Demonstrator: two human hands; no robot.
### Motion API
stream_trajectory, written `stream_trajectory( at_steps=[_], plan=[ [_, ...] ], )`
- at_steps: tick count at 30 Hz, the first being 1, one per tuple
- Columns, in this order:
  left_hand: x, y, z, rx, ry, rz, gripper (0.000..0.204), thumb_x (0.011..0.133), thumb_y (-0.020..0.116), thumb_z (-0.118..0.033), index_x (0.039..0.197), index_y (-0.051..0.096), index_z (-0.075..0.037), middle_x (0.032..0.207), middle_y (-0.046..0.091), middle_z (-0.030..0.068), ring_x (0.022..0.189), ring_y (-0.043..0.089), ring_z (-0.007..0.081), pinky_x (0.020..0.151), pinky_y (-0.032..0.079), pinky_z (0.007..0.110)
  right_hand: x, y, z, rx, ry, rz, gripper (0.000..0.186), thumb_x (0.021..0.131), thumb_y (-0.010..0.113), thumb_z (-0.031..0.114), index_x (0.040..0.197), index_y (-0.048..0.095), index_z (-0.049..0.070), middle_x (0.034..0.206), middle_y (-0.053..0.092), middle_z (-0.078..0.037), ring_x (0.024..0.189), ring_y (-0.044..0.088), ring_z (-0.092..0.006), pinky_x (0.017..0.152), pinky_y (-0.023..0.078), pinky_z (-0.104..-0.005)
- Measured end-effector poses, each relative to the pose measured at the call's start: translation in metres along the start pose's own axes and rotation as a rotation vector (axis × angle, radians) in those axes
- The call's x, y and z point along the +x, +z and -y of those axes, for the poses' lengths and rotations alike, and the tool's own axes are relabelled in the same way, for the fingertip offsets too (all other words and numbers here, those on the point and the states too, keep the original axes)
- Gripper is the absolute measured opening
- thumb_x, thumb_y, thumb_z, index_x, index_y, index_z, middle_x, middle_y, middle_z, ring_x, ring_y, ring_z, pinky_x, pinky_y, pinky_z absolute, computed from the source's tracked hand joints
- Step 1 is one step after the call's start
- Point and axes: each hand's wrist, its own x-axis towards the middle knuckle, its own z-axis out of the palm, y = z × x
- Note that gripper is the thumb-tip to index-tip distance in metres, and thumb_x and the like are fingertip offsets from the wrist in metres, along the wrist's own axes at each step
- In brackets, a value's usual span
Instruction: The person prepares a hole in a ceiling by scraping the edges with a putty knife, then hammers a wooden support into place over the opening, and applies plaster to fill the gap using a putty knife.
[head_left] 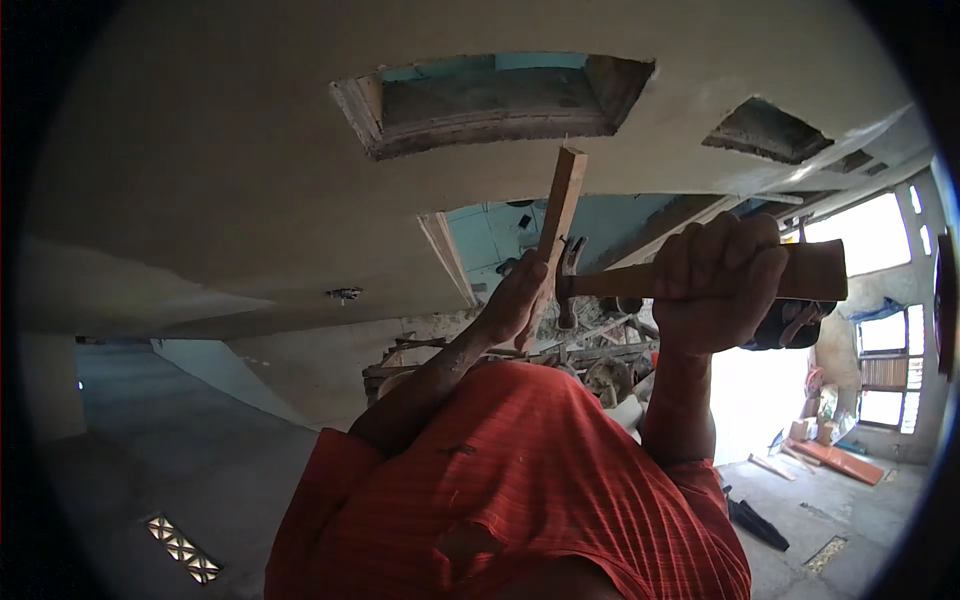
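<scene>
My left hand (513, 303) is closed around the lower part of a narrow wooden batten (565, 195), which stands nearly upright in front of me. A thin nail sticks out of the batten's upper end, and a second nail (562, 239) shows on its side. In my right hand (712, 285) is a claw hammer (620, 281), gripped by its wooden handle. The hammer's head is right beside the batten, just past my left fingertips, with the claw close to the side nail. Whether claw and nail touch, I cannot tell.
A plastered wall (230, 150) ahead has a framed rectangular opening (490, 110) and a smaller opening (768, 131). A doorway (447, 258) shows blue-green surfaces. Behind the batten lies piled timber (600, 365). At right are bright windows (884, 365) and an orange-red board (838, 460) on the floor.
</scene>
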Motion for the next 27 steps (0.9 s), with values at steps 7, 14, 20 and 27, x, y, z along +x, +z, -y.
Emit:
stream_trajectory(
  at_steps=[7, 14, 20, 27],
  plan=[
    [0.019, 0.016, 0.024, -0.324, -0.208, 0.124, 0.070, 0.102, 0.048, -0.066, 0.145, 0.042, -0.012, 0.115, 0.060, 0.0061, 0.107, 0.061, 0.0198, 0.087, 0.056, 0.042, -0.059, -0.039, -0.025, -0.338, -0.088, -0.096, 0.048, 0.101, 0.060, 0.055, 0.088, 0.045, 0.011, 0.070, 0.044, -0.002, 0.055, 0.042, -0.0151, 0.052, 0.040, -0.0332],
    [0.034, 0.013, 0.063, -0.353, -0.392, 0.134, 0.049, 0.097, 0.071, -0.047, 0.124, 0.053, -0.010, 0.104, 0.064, 0.0054, 0.096, 0.065, 0.0188, 0.087, 0.059, 0.040, -0.114, -0.069, -0.058, -0.486, -0.298, -0.113, 0.056, 0.095, 0.069, 0.058, 0.085, 0.053, 0.005, 0.066, 0.052, -0.005, 0.053, 0.053, -0.0185, 0.050, 0.048, -0.0352],
    [0.004, 0.000, 0.119, -0.097, -0.491, 0.056, 0.044, 0.093, 0.077, -0.050, 0.103, 0.058, -0.011, 0.079, 0.061, -0.0001, 0.061, 0.061, 0.0108, 0.049, 0.048, 0.025, -0.157, -0.074, -0.073, -0.667, -0.191, -0.221, 0.058, 0.094, 0.071, 0.056, 0.094, 0.062, -0.001, 0.078, 0.059, -0.010, 0.065, 0.056, -0.0222, 0.060, 0.051, -0.0411],
    [-0.011, -0.061, 0.171, -0.065, -0.505, 0.034, 0.052, 0.085, 0.082, -0.058, 0.093, 0.057, -0.013, 0.075, 0.054, -0.0040, 0.065, 0.054, 0.0072, 0.059, 0.044, 0.025, -0.195, -0.075, -0.042, -1.207, 0.589, -0.054, 0.058, 0.077, 0.089, 0.039, 0.124, 0.070, 0.009, 0.111, 0.065, -0.008, 0.094, 0.057, -0.0285, 0.081, 0.051, -0.0402]
  ],
)
